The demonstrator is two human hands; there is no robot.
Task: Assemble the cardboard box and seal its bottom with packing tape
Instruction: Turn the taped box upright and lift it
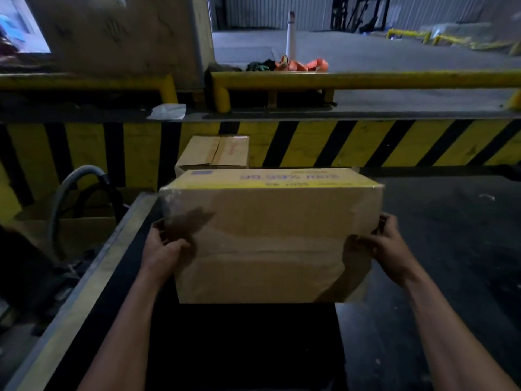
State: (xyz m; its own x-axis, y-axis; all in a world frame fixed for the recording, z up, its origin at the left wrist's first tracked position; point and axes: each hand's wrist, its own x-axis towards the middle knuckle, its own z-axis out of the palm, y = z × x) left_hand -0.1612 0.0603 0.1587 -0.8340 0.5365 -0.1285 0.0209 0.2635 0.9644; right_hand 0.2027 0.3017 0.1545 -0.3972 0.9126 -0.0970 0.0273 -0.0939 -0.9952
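Cardboard box (267,235) stands squared up over the dark table (437,249), near the middle of the view, with its printed yellow side turned far and upward and a plain brown face toward the person; whether its lower edge rests on the table or hangs just above it cannot be told. The left hand (165,249) grips the left edge, fingers curled round it and thumb on the near face, and the right hand (386,246) holds the right edge the same way. A flap seam (267,253) runs across the near face, and a glossy film near the far left corner (174,198) looks like tape. The main risk is the hold itself: both hands pinch only the edges, so a smooth taped surface could slide through the fingers and the box could drop or twist. If the tape over the seam is poorly pressed, squeezing the ends could bow the flaps and lift it. Pushed farther, the box could knock the second carton (214,153) just behind it.
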